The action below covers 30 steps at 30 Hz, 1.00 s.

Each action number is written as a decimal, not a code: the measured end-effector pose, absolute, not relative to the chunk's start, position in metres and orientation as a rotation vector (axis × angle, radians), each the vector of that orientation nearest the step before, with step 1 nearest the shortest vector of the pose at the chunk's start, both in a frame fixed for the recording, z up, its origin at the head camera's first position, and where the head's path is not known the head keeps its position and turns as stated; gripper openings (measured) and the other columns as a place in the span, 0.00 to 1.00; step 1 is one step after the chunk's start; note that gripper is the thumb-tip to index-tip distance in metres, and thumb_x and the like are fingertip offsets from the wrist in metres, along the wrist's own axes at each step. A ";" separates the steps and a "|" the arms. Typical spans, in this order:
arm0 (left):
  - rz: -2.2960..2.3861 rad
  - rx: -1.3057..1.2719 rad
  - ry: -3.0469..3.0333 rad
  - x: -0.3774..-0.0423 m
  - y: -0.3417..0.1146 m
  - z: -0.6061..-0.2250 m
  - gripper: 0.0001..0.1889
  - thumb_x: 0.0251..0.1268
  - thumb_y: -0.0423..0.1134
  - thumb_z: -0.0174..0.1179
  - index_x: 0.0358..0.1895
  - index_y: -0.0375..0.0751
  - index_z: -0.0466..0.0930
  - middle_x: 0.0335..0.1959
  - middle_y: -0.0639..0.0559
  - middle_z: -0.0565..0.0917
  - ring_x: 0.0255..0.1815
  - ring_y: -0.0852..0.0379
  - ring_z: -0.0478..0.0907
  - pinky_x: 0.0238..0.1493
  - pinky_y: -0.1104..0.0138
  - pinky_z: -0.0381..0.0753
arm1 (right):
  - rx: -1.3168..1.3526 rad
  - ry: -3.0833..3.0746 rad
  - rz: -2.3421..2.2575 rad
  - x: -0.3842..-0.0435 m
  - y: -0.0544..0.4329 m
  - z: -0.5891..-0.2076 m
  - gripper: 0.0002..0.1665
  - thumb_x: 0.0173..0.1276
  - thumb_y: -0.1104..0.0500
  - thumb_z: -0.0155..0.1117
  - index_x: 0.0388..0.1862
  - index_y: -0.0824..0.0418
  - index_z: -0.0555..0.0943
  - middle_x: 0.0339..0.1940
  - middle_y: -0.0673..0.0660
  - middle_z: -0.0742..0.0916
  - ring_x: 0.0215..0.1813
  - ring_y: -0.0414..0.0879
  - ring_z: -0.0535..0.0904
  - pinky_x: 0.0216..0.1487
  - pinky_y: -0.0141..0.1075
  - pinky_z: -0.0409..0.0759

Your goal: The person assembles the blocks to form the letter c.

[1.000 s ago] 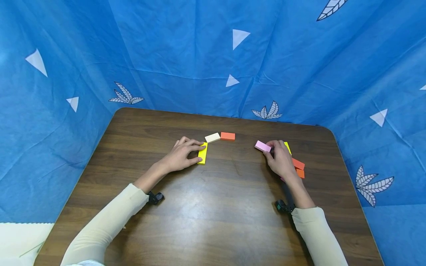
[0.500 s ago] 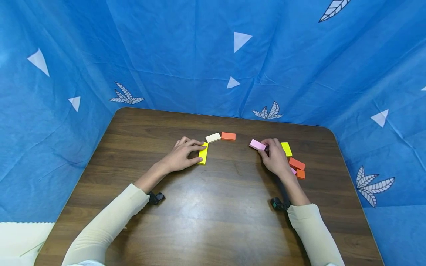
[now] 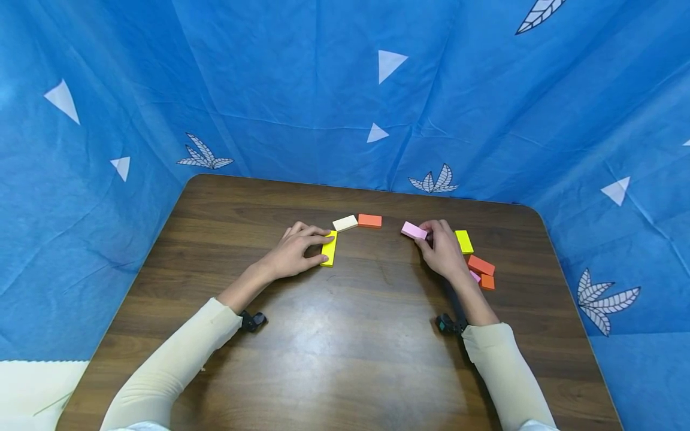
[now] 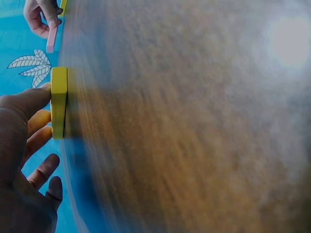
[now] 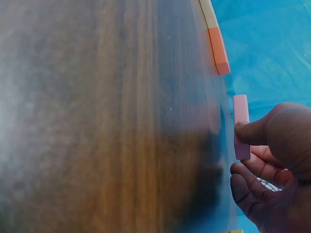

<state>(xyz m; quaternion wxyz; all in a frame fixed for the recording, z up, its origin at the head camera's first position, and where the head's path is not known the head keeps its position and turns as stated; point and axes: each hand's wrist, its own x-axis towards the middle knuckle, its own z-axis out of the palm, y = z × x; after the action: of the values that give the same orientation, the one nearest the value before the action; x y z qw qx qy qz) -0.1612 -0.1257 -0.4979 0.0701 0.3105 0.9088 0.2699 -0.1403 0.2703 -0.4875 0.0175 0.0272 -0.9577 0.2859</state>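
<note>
In the head view my left hand (image 3: 293,251) holds a yellow block (image 3: 329,250) lying flat on the table, with a finger near its far end and the thumb near its close end. The left wrist view shows that yellow block (image 4: 59,103) from the side. My right hand (image 3: 444,248) pinches a pink block (image 3: 414,230) between thumb and fingers. In the right wrist view the pink block (image 5: 241,126) appears raised off the table. A cream block (image 3: 345,223) and an orange-red block (image 3: 369,221) lie end to end, between the hands at the back.
Right of my right hand lie a second yellow block (image 3: 464,241), an orange-red block (image 3: 481,264), a smaller-looking orange block (image 3: 487,282) and a partly hidden pink block (image 3: 474,276). A blue curtain (image 3: 323,90) borders the wooden table (image 3: 345,359) behind and beside it.
My right hand has carried the pink block leftward and slightly back, toward the orange-red block, uncovering the blocks on the right. The left hand has stayed on the yellow block.
</note>
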 end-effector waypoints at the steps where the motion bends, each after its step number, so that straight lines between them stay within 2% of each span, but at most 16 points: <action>1: 0.816 0.933 2.733 -0.161 -0.126 -0.498 0.28 0.74 0.51 0.71 0.74 0.54 0.81 0.78 0.58 0.77 0.65 0.50 0.69 0.67 0.50 0.65 | 0.081 -2.981 0.891 -0.141 0.270 -0.488 0.21 0.79 0.59 0.66 0.65 0.66 0.77 0.58 0.67 0.78 0.54 0.60 0.74 0.62 0.55 0.76; 7: 0.815 0.942 2.747 -0.161 -0.125 -0.498 0.28 0.73 0.50 0.71 0.74 0.54 0.81 0.77 0.58 0.78 0.65 0.51 0.69 0.66 0.50 0.65 | 0.078 -3.004 0.903 -0.144 0.268 -0.487 0.21 0.79 0.58 0.67 0.65 0.65 0.77 0.59 0.66 0.79 0.57 0.60 0.74 0.68 0.57 0.77; 13: 0.803 0.955 2.757 -0.160 -0.124 -0.497 0.28 0.73 0.51 0.71 0.74 0.54 0.81 0.77 0.57 0.78 0.65 0.50 0.69 0.66 0.50 0.65 | 0.088 -2.998 0.915 -0.148 0.264 -0.487 0.21 0.79 0.58 0.67 0.66 0.63 0.77 0.60 0.65 0.79 0.60 0.61 0.72 0.72 0.59 0.74; 20: 0.803 0.939 2.743 -0.160 -0.124 -0.499 0.28 0.74 0.52 0.70 0.75 0.53 0.81 0.78 0.57 0.78 0.65 0.49 0.69 0.67 0.50 0.65 | 0.087 -2.997 0.900 -0.153 0.259 -0.490 0.21 0.79 0.57 0.66 0.65 0.63 0.78 0.61 0.66 0.79 0.63 0.63 0.70 0.71 0.59 0.72; 30: 0.779 0.946 2.750 -0.160 -0.125 -0.498 0.28 0.75 0.52 0.70 0.75 0.54 0.80 0.78 0.58 0.77 0.65 0.50 0.69 0.67 0.49 0.65 | 0.096 -3.005 0.908 -0.155 0.247 -0.490 0.21 0.79 0.57 0.67 0.65 0.63 0.78 0.59 0.65 0.80 0.62 0.62 0.70 0.68 0.57 0.72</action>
<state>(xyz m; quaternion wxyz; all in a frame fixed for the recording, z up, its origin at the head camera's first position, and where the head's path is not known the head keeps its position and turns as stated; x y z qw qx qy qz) -0.1596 -0.1249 -0.4979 0.0651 0.3136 0.9114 0.2583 -0.1553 0.2472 -0.4899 0.0005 0.0306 -0.9568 0.2893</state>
